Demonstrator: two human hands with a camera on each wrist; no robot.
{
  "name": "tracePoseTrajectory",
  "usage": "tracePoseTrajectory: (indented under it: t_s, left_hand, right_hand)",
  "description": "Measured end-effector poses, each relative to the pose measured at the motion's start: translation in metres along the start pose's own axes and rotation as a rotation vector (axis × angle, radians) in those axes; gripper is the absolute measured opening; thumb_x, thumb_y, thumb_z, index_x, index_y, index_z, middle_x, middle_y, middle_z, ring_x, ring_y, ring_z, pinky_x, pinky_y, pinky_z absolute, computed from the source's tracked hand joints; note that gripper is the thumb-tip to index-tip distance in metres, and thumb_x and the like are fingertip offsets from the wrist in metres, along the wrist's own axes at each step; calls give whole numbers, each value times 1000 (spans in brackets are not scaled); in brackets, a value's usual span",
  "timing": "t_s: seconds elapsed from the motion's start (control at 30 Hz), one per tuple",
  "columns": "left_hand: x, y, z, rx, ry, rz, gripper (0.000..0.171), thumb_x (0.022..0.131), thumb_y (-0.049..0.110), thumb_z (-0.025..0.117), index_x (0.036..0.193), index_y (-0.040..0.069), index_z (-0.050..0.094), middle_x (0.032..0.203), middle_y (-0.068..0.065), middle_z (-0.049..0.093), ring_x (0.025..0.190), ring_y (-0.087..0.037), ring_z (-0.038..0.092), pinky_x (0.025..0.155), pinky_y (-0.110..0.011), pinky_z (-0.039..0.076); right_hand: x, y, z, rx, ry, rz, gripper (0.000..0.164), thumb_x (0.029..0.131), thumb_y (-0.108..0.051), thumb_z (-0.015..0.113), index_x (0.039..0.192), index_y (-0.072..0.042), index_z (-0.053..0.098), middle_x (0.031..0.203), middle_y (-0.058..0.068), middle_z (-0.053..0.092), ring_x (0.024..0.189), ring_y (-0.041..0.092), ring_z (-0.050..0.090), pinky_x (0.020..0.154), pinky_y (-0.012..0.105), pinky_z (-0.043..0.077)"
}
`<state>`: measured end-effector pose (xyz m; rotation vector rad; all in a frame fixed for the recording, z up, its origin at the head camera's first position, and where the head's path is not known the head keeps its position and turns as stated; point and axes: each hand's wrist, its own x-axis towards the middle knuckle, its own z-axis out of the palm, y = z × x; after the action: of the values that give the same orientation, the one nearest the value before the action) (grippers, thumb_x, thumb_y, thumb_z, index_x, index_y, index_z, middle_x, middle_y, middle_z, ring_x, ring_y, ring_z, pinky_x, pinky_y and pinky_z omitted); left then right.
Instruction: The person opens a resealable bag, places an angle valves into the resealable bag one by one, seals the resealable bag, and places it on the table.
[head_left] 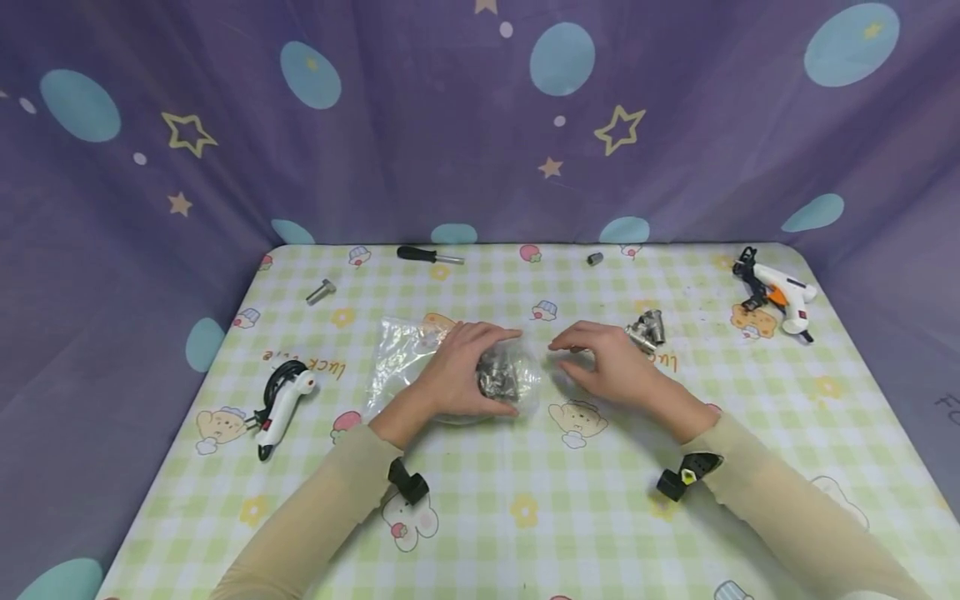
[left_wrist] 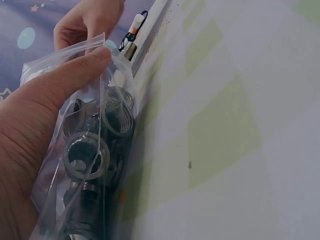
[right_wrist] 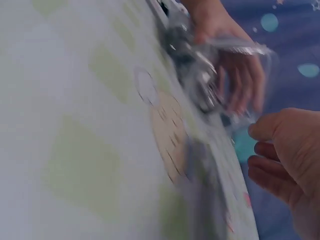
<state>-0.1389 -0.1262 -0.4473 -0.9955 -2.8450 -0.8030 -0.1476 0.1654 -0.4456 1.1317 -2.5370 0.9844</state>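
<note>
A clear plastic zip bag (head_left: 401, 358) holding dark, shiny metal parts lies at the middle of the table. My left hand (head_left: 457, 375) grips it from above, thumb and fingers spread around the filled end. In the left wrist view, ring-shaped metal pieces (left_wrist: 86, 156) show through the plastic under the thumb. Just right of the bag, my right hand (head_left: 607, 362) hovers with loosely bent fingers and nothing between them; the right wrist view shows a gap between thumb and fingers. Several metal fittings (head_left: 654, 327) lie together just beyond the right hand, partly hidden by it.
A white tool with a black cord (head_left: 283, 408) lies left, and a white glue gun (head_left: 787, 300) far right. Along the back are a bolt (head_left: 321, 292), a black-handled driver (head_left: 429, 255) and a small metal sleeve (head_left: 595, 259). A purple curtain (head_left: 450, 125) hangs behind the table.
</note>
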Motion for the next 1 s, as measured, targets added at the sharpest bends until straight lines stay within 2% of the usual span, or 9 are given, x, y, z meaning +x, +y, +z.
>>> tracePoseTrajectory:
  t_s: [0.2,0.37,0.6,0.8,1.0]
  left_hand:
    - [-2,2,0,-7,-13,-20,112,58,64,98,155,27,54,146,0,62,137,-26,56,130,-59,30]
    - [-2,2,-1,-18,-2,-17,109,59,62,99,153,27,56,144,1,63,137,-24,56,130,-53,31]
    - [-2,1,-1,-11,9,-6,109,58,63,99,152,27,56,144,1,63,135,-24,56,128,-53,35]
    - [-1,0,0,-13,7,-12,110,57,63,100,152,26,57,144,2,63,135,-23,56,128,-51,35]
    - [-2,1,0,-5,-2,-21,110,58,64,99,153,28,56,144,3,63,134,-23,56,128,-51,35]
  right_hand:
    - [-16,22,-25,-125,57,103,21,88,-2,81,109,-6,80,105,8,77,87,27,76,76,43,65]
    - [-28,33,-43,-237,50,202,22,88,-4,81,111,-5,79,103,11,75,88,28,74,78,46,64]
    - [-41,42,-52,-354,-4,296,26,88,-8,81,113,-1,78,105,17,74,94,34,73,85,54,62]
    - [-45,39,-53,-381,-38,304,33,88,-4,80,119,6,75,111,22,70,96,37,72,84,54,64]
    - [-45,35,-46,-393,-52,266,33,88,1,78,119,11,73,112,25,65,97,38,69,84,51,63]
